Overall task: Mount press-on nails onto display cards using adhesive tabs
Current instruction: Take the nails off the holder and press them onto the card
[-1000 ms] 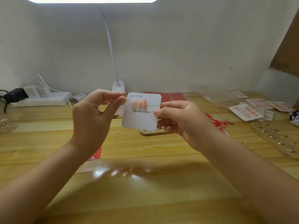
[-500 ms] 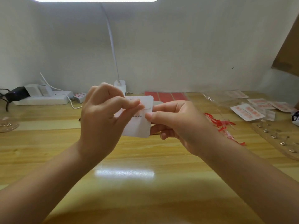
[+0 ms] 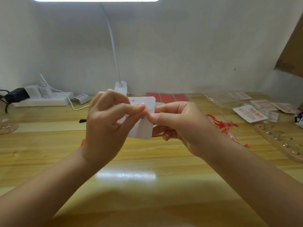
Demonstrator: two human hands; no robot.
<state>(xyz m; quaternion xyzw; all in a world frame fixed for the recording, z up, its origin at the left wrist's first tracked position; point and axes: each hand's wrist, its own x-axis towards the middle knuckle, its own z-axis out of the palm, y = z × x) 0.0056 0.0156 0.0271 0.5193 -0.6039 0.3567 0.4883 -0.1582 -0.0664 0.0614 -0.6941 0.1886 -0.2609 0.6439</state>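
Display card: a white card (image 3: 143, 126) held upright above the surface, between both hands, its printed face toward the camera; part of the black lettering is covered by fingers.
Press-on nails: small pink nails (image 3: 137, 104) sit in a row near the card's top edge, partly hidden behind the left fingers; their count cannot be told.
Left hand: the left hand (image 3: 106, 126) is in front of the card's left half, fingers curled, forefinger and thumb meeting on the card face just below the nails.
Left grip: closed in a pinch at the card; whether the fingertips hold anything small between them cannot be told.
Right hand: the right hand (image 3: 178, 126) holds the card's right edge, thumb on the front, the other fingers curled behind.
Right grip: closed on the card.
Surface: a glossy wooden surface (image 3: 147, 185) with a bright lamp reflection.
Lamp: a white lamp (image 3: 120, 86) stands at the wall behind the card, its thin neck rising out of frame.
Red sheets: 3 red panels (image 3: 167, 97) lie flat behind the right hand.
Finished cards: several cards bearing pink nails (image 3: 250, 113) lie at the far right, some in clear wrap.
Wooden board: a board with metal studs (image 3: 282, 141) lies at the right edge.
Power strip: a white strip (image 3: 42, 100) with plugs sits far left by the wall.
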